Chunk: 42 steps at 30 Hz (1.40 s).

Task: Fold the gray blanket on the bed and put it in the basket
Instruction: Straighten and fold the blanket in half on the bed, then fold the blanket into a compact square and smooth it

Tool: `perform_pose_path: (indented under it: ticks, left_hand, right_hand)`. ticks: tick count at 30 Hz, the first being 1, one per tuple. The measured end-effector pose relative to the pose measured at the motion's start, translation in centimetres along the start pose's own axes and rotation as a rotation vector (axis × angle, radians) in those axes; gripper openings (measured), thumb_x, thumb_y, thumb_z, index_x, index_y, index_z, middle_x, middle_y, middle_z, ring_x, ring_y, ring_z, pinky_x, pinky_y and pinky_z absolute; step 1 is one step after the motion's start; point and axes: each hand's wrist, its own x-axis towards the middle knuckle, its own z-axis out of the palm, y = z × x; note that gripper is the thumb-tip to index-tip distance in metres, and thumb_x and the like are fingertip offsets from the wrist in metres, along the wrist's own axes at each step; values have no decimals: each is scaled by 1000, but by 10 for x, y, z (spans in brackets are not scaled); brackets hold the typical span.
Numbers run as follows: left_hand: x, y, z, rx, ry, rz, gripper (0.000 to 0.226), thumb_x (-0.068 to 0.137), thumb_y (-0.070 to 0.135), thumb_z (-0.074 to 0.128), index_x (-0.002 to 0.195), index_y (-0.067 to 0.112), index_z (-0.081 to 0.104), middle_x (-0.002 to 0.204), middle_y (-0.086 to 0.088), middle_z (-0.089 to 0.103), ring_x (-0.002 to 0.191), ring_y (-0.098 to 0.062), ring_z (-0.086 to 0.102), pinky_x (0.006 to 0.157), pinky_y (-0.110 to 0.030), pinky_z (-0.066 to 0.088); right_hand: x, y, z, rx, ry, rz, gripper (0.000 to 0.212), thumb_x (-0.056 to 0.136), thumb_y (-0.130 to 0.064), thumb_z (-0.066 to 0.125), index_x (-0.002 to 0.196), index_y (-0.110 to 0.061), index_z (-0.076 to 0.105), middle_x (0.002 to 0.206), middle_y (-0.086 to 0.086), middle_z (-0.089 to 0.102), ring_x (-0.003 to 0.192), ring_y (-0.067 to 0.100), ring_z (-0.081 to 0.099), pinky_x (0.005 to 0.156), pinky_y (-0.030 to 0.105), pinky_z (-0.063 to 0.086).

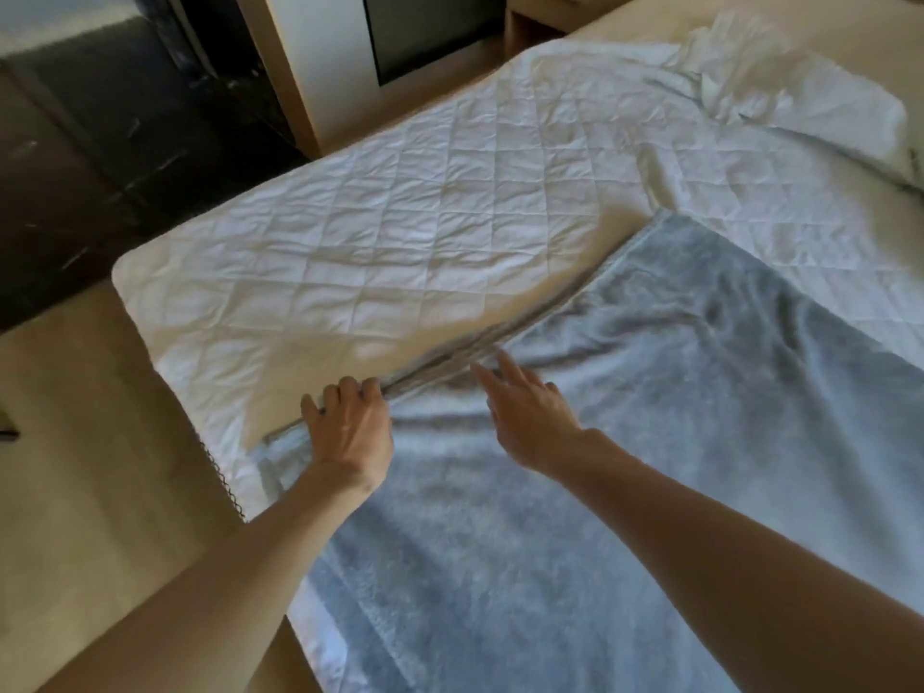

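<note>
Gray hem, gripped: the left hand [347,425] curls its fingers over the layered edge of the gray blanket [650,442] and holds it at the near-left end of that edge.
Free hand: the right hand [530,417] is just beside it, to the right, with fingers straight and spread and nothing in them. It sits over the fleece close to the same hem (resting on it or a shade above, I cannot tell from where I stand).
Line of the hem: it runs diagonally away from the left hand toward a far corner up the bed, so its long run lies ahead of both hands.
Bulk of the blanket: it lies right of the grip and back toward the person, flat with shallow wrinkles.
Nearer hand: the left is on the edge; I'd judge the right better placed to slide up the hem for the next fold.
Underneath: a white quilted mattress pad [400,232], bare to the left of the hem.
Far end: a crumpled white sheet [780,82].
Destination: no basket in sight.
</note>
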Motion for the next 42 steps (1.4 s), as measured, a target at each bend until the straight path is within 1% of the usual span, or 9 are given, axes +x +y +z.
perform_pose_path:
  ticks: [5, 10, 18, 24, 26, 29, 31, 36, 42]
  left_hand:
    - [17, -34, 16, -104, 125, 21, 34, 95, 32, 45, 95, 3, 62, 93, -16, 57, 89, -36, 54, 75, -45, 42]
    - [16, -50, 31, -139, 212, 174, 53, 87, 55, 34, 73, 10, 58, 72, -9, 55, 65, -30, 56, 54, -36, 45]
    - [29, -75, 29, -111, 280, 273, 36, 84, 42, 57, 67, 11, 55, 44, -1, 52, 30, -20, 49, 37, -19, 30]
    - [25, -80, 25, -240, 124, 221, 39, 95, 50, 37, 97, 12, 48, 66, 1, 65, 51, -21, 61, 46, -30, 48]
    - [32, -76, 23, -293, 93, 219, 45, 93, 57, 38, 108, 15, 43, 69, 4, 64, 48, -14, 57, 44, -28, 47]
    - [42, -71, 28, -408, -23, 252, 66, 77, 77, 39, 102, 16, 46, 68, 5, 58, 51, -13, 56, 46, -31, 50]
    - [42, -65, 24, -439, -104, 270, 65, 69, 80, 43, 87, 18, 48, 69, 4, 56, 58, -15, 58, 55, -37, 54]
    - [30, -50, -7, -372, -109, 374, 41, 80, 54, 59, 74, 16, 44, 60, 8, 42, 52, -9, 45, 49, -19, 36]
    - [5, -20, -23, -198, 14, 477, 25, 82, 39, 52, 81, 21, 35, 82, -4, 65, 76, -28, 65, 62, -29, 43]
  right_hand:
    - [41, -22, 7, -26, 21, 58, 64, 91, 0, 45, 144, -30, 26, 146, 14, 26, 116, 34, 48, 80, 40, 45]
    - [63, -27, 17, -105, 94, 119, 31, 90, -7, 51, 119, -19, 49, 122, 10, 40, 94, 34, 58, 63, 33, 35]
    - [89, -40, 6, -20, 230, 36, 9, 91, -8, 53, 97, -11, 48, 98, 9, 42, 70, 32, 53, 55, 35, 38]
    - [90, -49, 21, -110, 167, -8, 26, 87, -6, 53, 110, -17, 51, 111, 9, 40, 102, 32, 48, 77, 35, 39]
    - [89, -51, 17, -193, 87, -107, 45, 87, -14, 56, 129, -24, 46, 134, 10, 36, 124, 30, 35, 100, 43, 29]
    - [90, -52, 11, -271, -69, -191, 54, 84, -20, 57, 135, -25, 40, 132, 7, 42, 129, 25, 35, 113, 51, 12]
    - [91, -49, 12, -309, -98, -172, 55, 81, -18, 58, 133, -23, 40, 126, 6, 46, 125, 25, 40, 113, 52, 13]
    - [84, -44, 5, -388, 17, -205, 29, 86, -13, 54, 114, -21, 56, 109, 4, 57, 106, 25, 52, 98, 39, 33]
    - [46, -25, 4, -415, 166, -177, 25, 69, -8, 72, 91, -17, 65, 85, 4, 61, 84, 27, 59, 86, 42, 41]
